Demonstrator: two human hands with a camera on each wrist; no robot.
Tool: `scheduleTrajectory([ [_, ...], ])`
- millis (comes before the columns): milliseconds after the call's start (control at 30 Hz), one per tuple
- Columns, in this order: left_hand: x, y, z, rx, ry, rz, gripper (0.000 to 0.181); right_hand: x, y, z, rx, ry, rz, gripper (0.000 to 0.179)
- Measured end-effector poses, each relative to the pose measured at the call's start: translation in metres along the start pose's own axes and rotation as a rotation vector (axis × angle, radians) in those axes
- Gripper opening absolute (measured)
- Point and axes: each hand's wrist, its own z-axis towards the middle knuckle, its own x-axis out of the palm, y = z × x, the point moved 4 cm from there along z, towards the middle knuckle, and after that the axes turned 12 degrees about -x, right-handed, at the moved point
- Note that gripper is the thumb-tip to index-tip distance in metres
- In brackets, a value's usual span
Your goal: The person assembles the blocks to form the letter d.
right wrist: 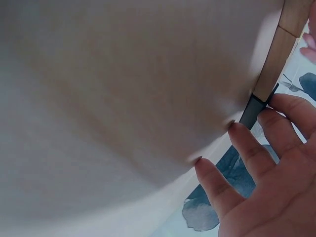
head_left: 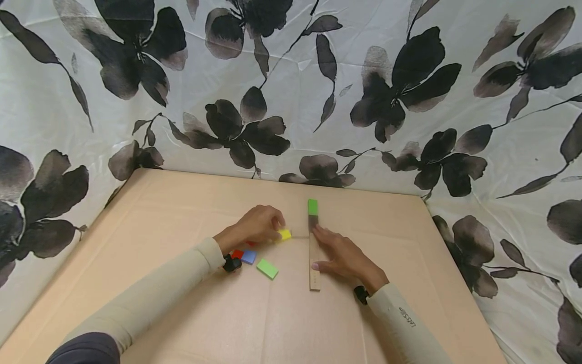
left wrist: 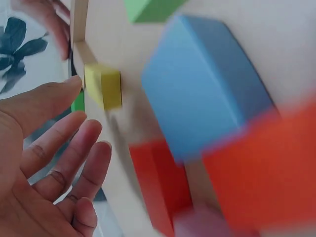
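Note:
A straight row of flat blocks lies on the table: a green block (head_left: pixel 312 207) at the far end, a dark grey block (head_left: pixel 312 221), then plain wooden blocks (head_left: pixel 314 278) nearer me. Along the row's right side rests my right hand (head_left: pixel 343 255), fingers extended and touching it near the grey block. My left hand (head_left: pixel 259 225) is at a yellow block (head_left: pixel 285 234) left of the row. In the left wrist view its thumb is close to the yellow block (left wrist: pixel 102 85), while the other fingers are loosely bent; whether the thumb touches it is unclear.
Below the left hand lie a blue block (head_left: pixel 248 257), a red block (head_left: pixel 237 254) and a light green block (head_left: pixel 267 269). Another red block (head_left: pixel 251 243) is partly covered by that hand. A floral cloth (head_left: pixel 318 101) hangs behind the table (head_left: pixel 204 313).

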Motion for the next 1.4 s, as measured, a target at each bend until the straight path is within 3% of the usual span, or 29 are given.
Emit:
scheduleTrajectory([
  [300, -0.029, 0.039, -0.026, -0.06, -0.002, -0.015, 0.021, 0.0, 0.0, -0.001, 0.01, 0.004, -0.013, 0.096],
  [500, -0.031, 0.054, -0.035, -0.027, -0.003, 0.082, 0.022, 0.001, 0.0, -0.001, 0.016, 0.005, 0.001, 0.097],
  [633, -0.026, 0.059, -0.036, -0.029, -0.01, 0.084, 0.021, 0.001, 0.001, 0.0, 0.019, 0.01, 0.006, 0.097],
  [1033, -0.01, 0.048, -0.037, -0.055, -0.005, 0.03, 0.022, 0.001, 0.002, 0.001, 0.005, 0.01, -0.003, 0.097],
  [1400, 0.006, 0.036, -0.046, -0.034, -0.067, 0.025, 0.028, 0.001, 0.003, 0.0, 0.022, 0.01, 0.01, 0.097],
])
